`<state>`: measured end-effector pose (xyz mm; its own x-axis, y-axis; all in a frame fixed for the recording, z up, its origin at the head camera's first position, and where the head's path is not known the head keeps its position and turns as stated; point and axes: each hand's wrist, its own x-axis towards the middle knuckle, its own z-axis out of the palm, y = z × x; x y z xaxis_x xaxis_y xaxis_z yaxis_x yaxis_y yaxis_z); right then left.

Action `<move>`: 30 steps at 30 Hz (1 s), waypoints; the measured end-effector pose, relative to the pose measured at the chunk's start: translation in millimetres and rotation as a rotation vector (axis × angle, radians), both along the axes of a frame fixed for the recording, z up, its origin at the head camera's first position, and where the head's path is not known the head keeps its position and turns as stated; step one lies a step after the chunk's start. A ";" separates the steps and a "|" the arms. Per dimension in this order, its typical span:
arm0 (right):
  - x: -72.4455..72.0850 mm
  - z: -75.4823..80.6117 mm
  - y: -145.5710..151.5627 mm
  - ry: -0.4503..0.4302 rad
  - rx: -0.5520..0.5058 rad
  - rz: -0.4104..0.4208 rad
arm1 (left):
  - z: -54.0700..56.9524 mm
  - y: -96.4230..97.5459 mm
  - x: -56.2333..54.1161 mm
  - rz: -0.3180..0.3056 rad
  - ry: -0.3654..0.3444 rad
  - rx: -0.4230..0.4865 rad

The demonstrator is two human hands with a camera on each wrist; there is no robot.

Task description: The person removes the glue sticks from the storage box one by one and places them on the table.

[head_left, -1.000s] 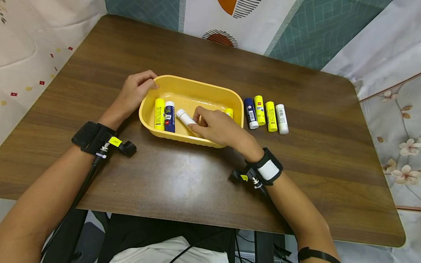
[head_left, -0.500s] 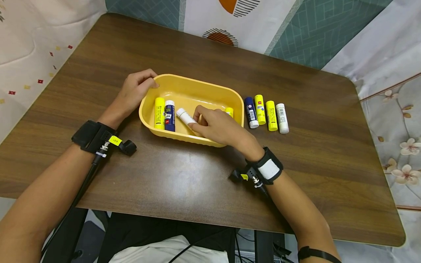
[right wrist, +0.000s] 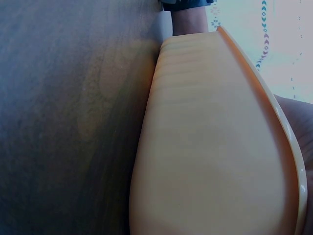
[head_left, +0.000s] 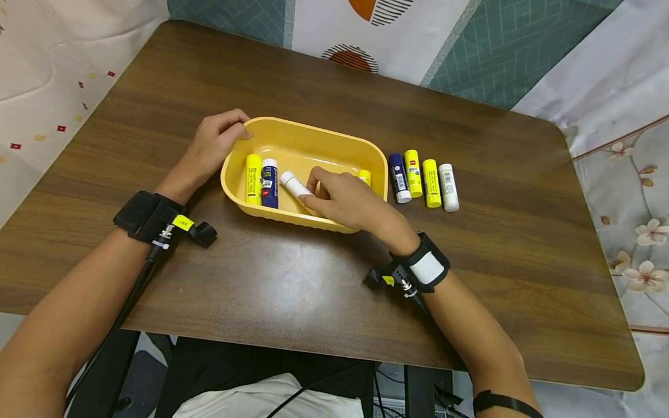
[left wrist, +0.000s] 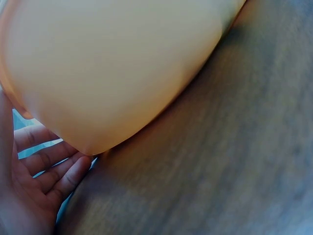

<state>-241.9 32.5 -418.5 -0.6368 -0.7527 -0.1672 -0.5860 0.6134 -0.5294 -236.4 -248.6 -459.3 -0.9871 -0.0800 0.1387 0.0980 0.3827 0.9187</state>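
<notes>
A yellow plastic tray (head_left: 308, 132) stands on the wooden table. My left hand (head_left: 211, 145) holds its left end, thumb over the rim; in the left wrist view the fingers (left wrist: 41, 159) spread against its outer wall. Inside the tray my right hand (head_left: 345, 200) pinches a white glue stick (head_left: 295, 184) between thumb and fingers; its lower end is hidden by the hand. Left of it lie a yellow glue stick (head_left: 253, 180) and a blue glue stick (head_left: 269, 183) with a white cap. Another yellow glue stick (head_left: 364, 176) shows partly behind the right hand.
Right of the tray a row lies on the table (head_left: 502, 261): a blue glue stick (head_left: 399, 177), a yellow one, a second yellow glue stick (head_left: 431, 183) and a white glue stick (head_left: 448, 187). Patterned cloth (head_left: 387, 35) hangs behind the table's far edge. Cables run from both wrist cameras.
Both hands, the tray and the glue sticks hold the same places; only the whole view has shifted very slightly.
</notes>
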 end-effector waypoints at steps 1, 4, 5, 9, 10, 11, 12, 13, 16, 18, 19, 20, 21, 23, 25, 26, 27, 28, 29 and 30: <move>-0.1 -0.3 0.0 0.000 -0.001 0.000 | -0.1 0.0 0.0 -0.001 0.001 -0.001; 0.0 -0.9 -0.2 0.004 -0.005 0.003 | -0.5 -0.2 0.0 0.000 0.000 -0.002; 0.1 -1.1 -0.2 0.004 -0.006 0.004 | -0.6 -0.3 0.0 0.000 -0.001 -0.001; 0.1 -1.0 0.0 0.003 -0.006 0.005 | -1.2 -0.7 -0.3 -0.002 -0.003 -0.002; 0.0 -0.7 0.0 0.002 -0.005 0.003 | -1.3 -0.7 -0.4 -0.001 -0.002 -0.002; 0.0 -0.5 -0.1 0.001 -0.005 0.003 | -1.4 -0.8 -0.5 -0.002 -0.002 -0.001; 0.0 -0.3 0.0 0.001 -0.004 0.002 | -1.4 -0.8 -0.5 -0.002 -0.002 0.000; 0.0 -0.1 -0.1 -0.001 -0.003 0.002 | -1.5 -0.9 -0.6 -0.002 -0.003 0.001; 0.0 0.2 -0.2 -0.001 -0.003 0.000 | -1.7 -1.0 -0.9 -0.002 -0.004 0.002; 0.0 0.0 -0.2 -0.001 -0.003 0.000 | -1.8 -1.1 -0.8 -0.001 -0.006 0.002; 0.0 -0.1 -0.3 -0.001 -0.003 0.000 | -1.9 -1.2 -0.7 0.001 -0.007 0.000; -0.1 -0.3 -0.2 -0.001 -0.003 0.001 | -1.9 -1.2 -0.7 0.002 -0.008 0.000; -0.1 -0.4 -0.2 0.000 -0.003 0.001 | -1.9 -1.3 -0.6 0.003 -0.008 -0.001; -0.2 -0.3 -0.1 -0.003 -0.002 0.000 | -1.9 -1.4 -0.8 0.003 -0.008 -0.001; -0.2 0.0 0.0 -0.006 0.000 -0.002 | -2.0 -1.5 -1.2 0.002 -0.004 -0.003; -0.3 0.1 0.0 -0.007 0.000 -0.002 | -2.1 -1.5 -1.5 0.001 -0.002 -0.003; -0.3 0.3 0.0 -0.008 0.000 -0.002 | -2.2 -1.6 -1.7 0.001 0.000 -0.003; -0.3 0.4 0.0 -0.009 0.001 -0.003 | -2.3 -1.6 -2.0 0.000 0.001 -0.005; -0.4 0.6 -0.1 -0.011 0.003 -0.005 | -2.3 -1.7 -2.2 0.000 0.001 -0.005; -0.5 0.6 -0.2 -0.012 0.004 -0.006 | -2.4 -1.8 -2.4 0.000 0.001 -0.004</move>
